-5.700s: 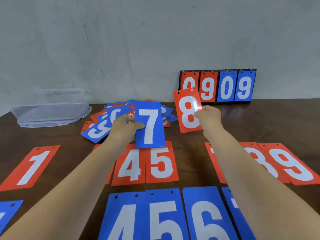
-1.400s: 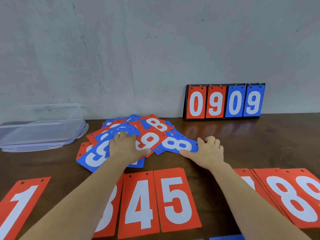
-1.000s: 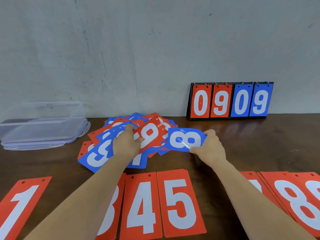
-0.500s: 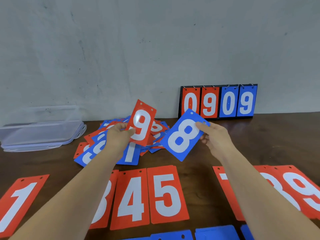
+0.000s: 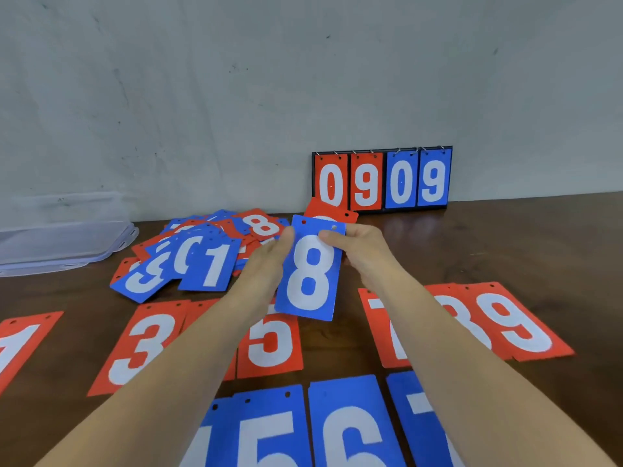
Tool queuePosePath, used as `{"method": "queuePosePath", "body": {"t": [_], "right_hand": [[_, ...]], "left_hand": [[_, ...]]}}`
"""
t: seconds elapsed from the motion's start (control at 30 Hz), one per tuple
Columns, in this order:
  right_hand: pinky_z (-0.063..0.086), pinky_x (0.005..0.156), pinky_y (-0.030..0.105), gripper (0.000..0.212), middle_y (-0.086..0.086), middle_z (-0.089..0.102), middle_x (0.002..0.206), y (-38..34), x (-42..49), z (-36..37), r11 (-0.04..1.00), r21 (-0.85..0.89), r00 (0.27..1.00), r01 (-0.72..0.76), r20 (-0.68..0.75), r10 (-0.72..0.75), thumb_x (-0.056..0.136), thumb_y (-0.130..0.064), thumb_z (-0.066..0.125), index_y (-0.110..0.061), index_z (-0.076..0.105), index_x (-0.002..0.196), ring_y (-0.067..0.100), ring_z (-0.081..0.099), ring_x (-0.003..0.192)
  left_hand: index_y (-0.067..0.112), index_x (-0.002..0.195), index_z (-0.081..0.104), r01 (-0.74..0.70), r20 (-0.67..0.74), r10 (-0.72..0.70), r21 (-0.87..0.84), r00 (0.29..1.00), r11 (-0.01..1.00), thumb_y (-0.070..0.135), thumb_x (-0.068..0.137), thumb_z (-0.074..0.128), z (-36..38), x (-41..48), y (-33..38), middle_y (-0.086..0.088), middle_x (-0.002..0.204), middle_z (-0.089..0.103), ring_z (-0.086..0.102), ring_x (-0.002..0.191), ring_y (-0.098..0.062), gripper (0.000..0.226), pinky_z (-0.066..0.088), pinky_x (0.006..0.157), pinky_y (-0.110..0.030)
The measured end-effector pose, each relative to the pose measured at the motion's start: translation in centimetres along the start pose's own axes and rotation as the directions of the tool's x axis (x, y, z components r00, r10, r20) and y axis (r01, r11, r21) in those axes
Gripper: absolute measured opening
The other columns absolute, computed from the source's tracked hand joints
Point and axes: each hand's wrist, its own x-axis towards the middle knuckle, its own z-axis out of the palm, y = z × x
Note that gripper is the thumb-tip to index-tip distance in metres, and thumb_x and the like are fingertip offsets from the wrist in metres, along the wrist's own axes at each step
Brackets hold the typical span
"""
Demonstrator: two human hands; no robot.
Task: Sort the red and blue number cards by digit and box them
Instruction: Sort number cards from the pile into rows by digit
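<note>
The blue 8 card was held up in front of the scoreboard, a red card behind it; left hand and right hand each pinched an upper edge. It looked light, stiff, slick: edges seemed the safest hold.

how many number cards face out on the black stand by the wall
4, in a row left to right: red 0, red 9, blue 0, blue 9. More may hang hidden behind them.

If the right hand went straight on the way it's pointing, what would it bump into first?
Probably the left hand. The right hand points leftward across the top of the blue 8 card, which both hands hold. Beyond lies the card pile, but depth is unclear.
</note>
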Motion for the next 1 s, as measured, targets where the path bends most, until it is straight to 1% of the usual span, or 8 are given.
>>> {"method": "queuePosePath", "body": {"t": [0.07,0.17,0.33,0.53,0.7,0.8,0.93,1.0], "right_hand": [[0.058,0.06,0.028,0.006,0.006,0.075,0.086,0.0,-0.8,-0.9,1.0,-0.016,1.0,0.02,-0.005,-0.02,0.086,-0.017,0.07,-0.011,0.07,0.088,0.021,0.073,0.075],[0.058,0.06,0.024,0.012,-0.001,0.075,0.082,-0.2,-2.2,-2.2,0.995,-0.09,0.999,0.032,-0.017,-0.033,0.087,-0.025,0.068,-0.014,0.067,0.087,0.016,0.073,0.075],[0.058,0.081,0.033,0.008,0.001,0.07,0.101,-1.1,-4.5,-4.9,0.976,-0.205,0.994,0.078,-0.057,-0.091,0.095,-0.018,0.057,-0.021,0.063,0.09,0.016,0.068,0.098],[0.059,0.067,0.024,0.033,-0.002,0.059,0.124,-2.2,-8.2,-8.4,0.951,-0.302,0.971,0.063,-0.203,-0.129,0.095,-0.007,0.055,-0.025,0.059,0.122,0.014,0.063,0.104],[0.055,0.089,0.043,0.07,0.0,0.049,0.14,-2.0,-11.9,-11.4,0.92,-0.39,0.925,-0.022,-0.358,-0.129,0.091,-0.007,0.062,-0.03,0.025,0.146,0.022,0.053,0.123],[0.053,0.085,0.041,0.086,0.002,0.058,0.133,-1.5,-13.6,-13.0,0.933,-0.356,0.904,-0.061,-0.415,-0.1,0.09,-0.011,0.065,-0.03,0.009,0.152,0.023,0.058,0.119],[0.051,0.091,0.046,0.074,0.005,0.059,0.129,-1.0,-15.2,-14.7,0.916,-0.383,0.89,-0.116,-0.449,-0.075,0.089,-0.019,0.068,-0.029,0.025,0.148,0.025,0.058,0.117],[0.055,0.081,0.038,0.061,0.001,0.063,0.118,-0.9,-15.8,-15.5,0.914,-0.39,0.891,-0.113,-0.448,-0.081,0.089,-0.021,0.067,-0.025,0.037,0.143,0.022,0.061,0.11]], "left_hand": [[0.013,0.089,0.061,-0.162,0.029,0.16,0.208,0.987,0.965,0.03,0.091,0.064,0.6,-1.1,-0.3,-0.002,0.085,0.07,0.07,0.081,-0.015,0.018,0.057,0.066,-0.026],[0.019,0.079,0.058,-0.195,0.056,0.187,0.336,0.981,0.922,0.022,0.088,0.068,1.0,-2.3,-0.4,0.006,0.079,0.068,0.067,0.074,-0.006,0.014,0.05,0.051,-0.015],[0.021,0.078,0.056,-0.142,0.067,0.128,0.276,0.99,0.951,0.023,0.089,0.067,2.7,-4.2,0.0,0.006,0.081,0.066,0.068,0.081,-0.014,0.016,0.059,0.077,-0.038],[0.011,0.088,0.065,0.006,0.094,-0.019,0.146,0.995,0.989,0.024,0.088,0.069,3.5,-5.8,-0.8,-0.002,0.095,0.074,0.073,0.081,-0.017,0.014,0.06,0.078,-0.042],[0.005,0.088,0.063,0.052,0.069,-0.058,0.085,0.996,0.995,0.021,0.088,0.069,3.8,-7.0,-1.5,-0.003,0.094,0.073,0.072,0.083,-0.018,0.017,0.06,0.076,-0.04],[0.004,0.085,0.062,0.063,0.074,-0.069,0.081,0.995,0.995,0.022,0.088,0.069,3.7,-7.6,-2.2,-0.003,0.094,0.074,0.073,0.085,-0.019,0.019,0.059,0.081,-0.043],[0.004,0.091,0.065,0.063,0.089,-0.072,0.097,0.993,0.993,0.022,0.087,0.07,4.1,-9.3,-2.7,-0.003,0.091,0.075,0.073,0.083,-0.019,0.019,0.059,0.082,-0.043],[0.006,0.091,0.066,0.053,0.104,-0.065,0.112,0.993,0.992,0.023,0.087,0.07,4.4,-10.1,-2.8,-0.003,0.09,0.075,0.073,0.083,-0.02,0.018,0.059,0.082,-0.044]]}}
